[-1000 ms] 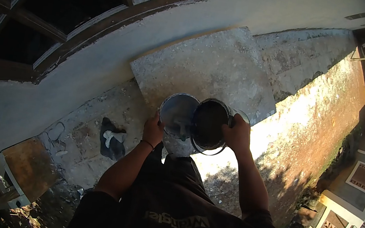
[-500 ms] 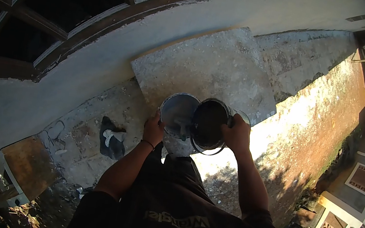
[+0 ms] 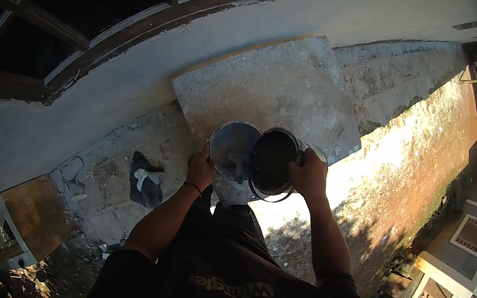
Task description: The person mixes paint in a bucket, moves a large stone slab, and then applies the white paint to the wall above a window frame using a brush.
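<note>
My left hand (image 3: 201, 169) is closed on the near left rim of a bucket (image 3: 231, 137) with a pale grey inside. A grey shape inside it, close to the other bucket, I cannot make out. Against its right side a second, darker bucket (image 3: 273, 163) is held with its mouth toward me and its wire handle hanging at the front. My right hand (image 3: 310, 176) grips this dark bucket on its right side. The two rims touch or overlap in front of my waist. How full either one is cannot be seen.
A dusty raised slab (image 3: 274, 91) lies beyond the buckets, along a pale wall (image 3: 137, 73) with a wooden-framed window (image 3: 90, 46). A dark cloth-like thing with a white scrap (image 3: 147, 179) lies on the floor at left. Sunlit ground (image 3: 389, 163) stretches to the right.
Almost nothing differs. Both hands and both buckets stay in about the same place, with the dark bucket still held against the grey one.
</note>
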Tool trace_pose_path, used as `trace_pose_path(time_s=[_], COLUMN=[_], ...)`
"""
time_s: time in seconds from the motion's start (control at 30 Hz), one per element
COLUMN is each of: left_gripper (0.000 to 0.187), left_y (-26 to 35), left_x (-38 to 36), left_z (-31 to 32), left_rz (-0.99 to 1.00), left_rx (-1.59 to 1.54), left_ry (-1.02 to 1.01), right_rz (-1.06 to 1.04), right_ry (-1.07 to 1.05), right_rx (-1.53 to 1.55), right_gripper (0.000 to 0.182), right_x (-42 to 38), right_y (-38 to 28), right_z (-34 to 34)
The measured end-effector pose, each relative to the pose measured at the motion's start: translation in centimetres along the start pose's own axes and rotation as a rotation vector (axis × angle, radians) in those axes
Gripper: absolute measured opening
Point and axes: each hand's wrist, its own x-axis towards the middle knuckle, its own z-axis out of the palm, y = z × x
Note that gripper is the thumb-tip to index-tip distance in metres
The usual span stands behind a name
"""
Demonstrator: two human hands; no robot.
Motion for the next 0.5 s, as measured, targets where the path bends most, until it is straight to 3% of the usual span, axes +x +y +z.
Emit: trace_pose_path(time_s=[0.1, 0.2, 0.5], left_gripper=[0.056, 0.048, 0.05], left_y=[0.11, 0.2, 0.5], left_x=[-0.01, -0.05, -0.21], left_z=[-0.06, -0.09, -0.2], left_rz=[-0.024, -0.006, -0.014], left_rx=[-0.011, -0.01, -0.025], left_ry=[-0.015, 0.001, 0.023], right_rz=[-0.012, -0.015, -0.022], right_ry=[-0.003, -0.001, 0.011], right_rx=[-0.008, -0.008, 0.009], right_gripper=[0.031, 0.031, 0.03], right_x=[0.08, -0.1, -0.11], right_y=[0.04, -0.54, -0.59], right_z=[0.02, -0.25, -0.16])
